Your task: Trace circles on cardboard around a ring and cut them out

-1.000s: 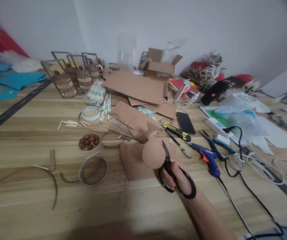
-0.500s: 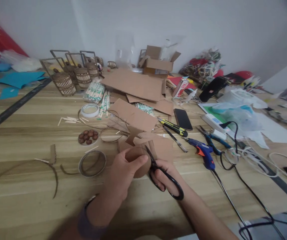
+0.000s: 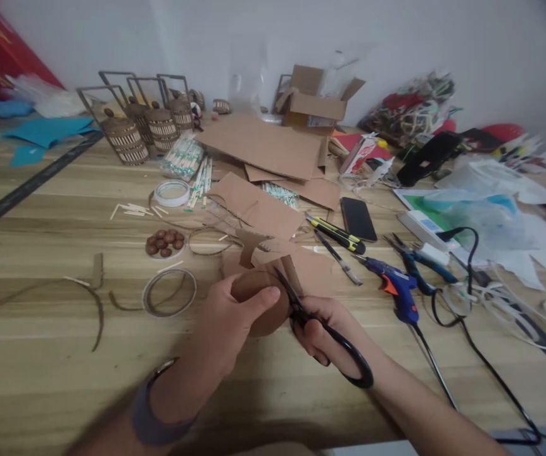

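Observation:
Between the thumb and fingers of my left hand point(image 3: 230, 323) is a round cardboard disc point(image 3: 269, 313), held above the table. My right hand point(image 3: 323, 332) grips black scissors point(image 3: 344, 342) by the handle loops. Their blades point up and to the left, against the disc's right edge. Cardboard scraps point(image 3: 311, 269) lie just beyond both hands. Left of them sit a tape ring point(image 3: 146, 297) and a dish of brown balls point(image 3: 165, 243).
A blue glue gun point(image 3: 399, 288), pliers point(image 3: 420, 263), a yellow-black utility knife point(image 3: 334, 234) and a phone point(image 3: 358, 218) lie on the right. Cardboard sheets point(image 3: 263, 145) are stacked behind. Several small handled stick baskets point(image 3: 125, 139) stand at the back left. Cords run along the right.
The camera view has shifted a little. The disc has turned flatter toward me, showing more of its face, and the scissors have moved slightly to the right along its edge.

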Demonstrator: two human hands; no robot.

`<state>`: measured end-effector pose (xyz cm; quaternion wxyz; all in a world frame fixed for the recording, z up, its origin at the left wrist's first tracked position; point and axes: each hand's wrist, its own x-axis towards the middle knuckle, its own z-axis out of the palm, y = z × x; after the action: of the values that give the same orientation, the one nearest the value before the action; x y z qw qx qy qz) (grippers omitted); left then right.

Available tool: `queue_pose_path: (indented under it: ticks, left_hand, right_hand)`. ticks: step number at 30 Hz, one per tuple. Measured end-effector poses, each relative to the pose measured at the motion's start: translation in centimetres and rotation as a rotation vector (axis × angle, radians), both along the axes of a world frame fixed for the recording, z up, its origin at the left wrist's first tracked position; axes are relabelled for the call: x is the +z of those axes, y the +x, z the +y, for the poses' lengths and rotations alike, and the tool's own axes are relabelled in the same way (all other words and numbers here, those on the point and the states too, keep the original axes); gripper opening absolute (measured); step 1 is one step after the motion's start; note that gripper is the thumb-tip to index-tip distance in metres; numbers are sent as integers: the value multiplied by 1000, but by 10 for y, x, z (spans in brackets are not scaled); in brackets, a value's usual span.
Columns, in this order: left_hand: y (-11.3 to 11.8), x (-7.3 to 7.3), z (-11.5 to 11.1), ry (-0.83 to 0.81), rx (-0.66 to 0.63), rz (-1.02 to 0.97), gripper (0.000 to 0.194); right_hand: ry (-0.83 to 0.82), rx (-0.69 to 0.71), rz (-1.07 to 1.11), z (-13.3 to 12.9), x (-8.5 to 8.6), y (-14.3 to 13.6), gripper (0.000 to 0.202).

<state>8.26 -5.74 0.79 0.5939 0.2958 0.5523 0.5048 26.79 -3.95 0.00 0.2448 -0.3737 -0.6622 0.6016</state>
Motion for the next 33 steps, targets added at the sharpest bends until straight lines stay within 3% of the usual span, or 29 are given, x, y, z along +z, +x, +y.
queue_pose_path:
  ticks: [9,17,23,33]
  left_hand:
    - [-4,-5,-3,-22,-20,-9,26]
    - [-6,-6,-5,-73,-61,98,26]
    - [-7,-2,-5,-139,-85,120,25]
    - [-10,-8,-10,-142,-97,100,27]
  right_hand:
    - [-71,-30,75,0,-14,-3,71]
    - [-21,-20,34,0,-7,-2,73]
    - [-7,-13,24,-1,-10,0,74]
    - [-44,-28,-5,0,-13,-2,76]
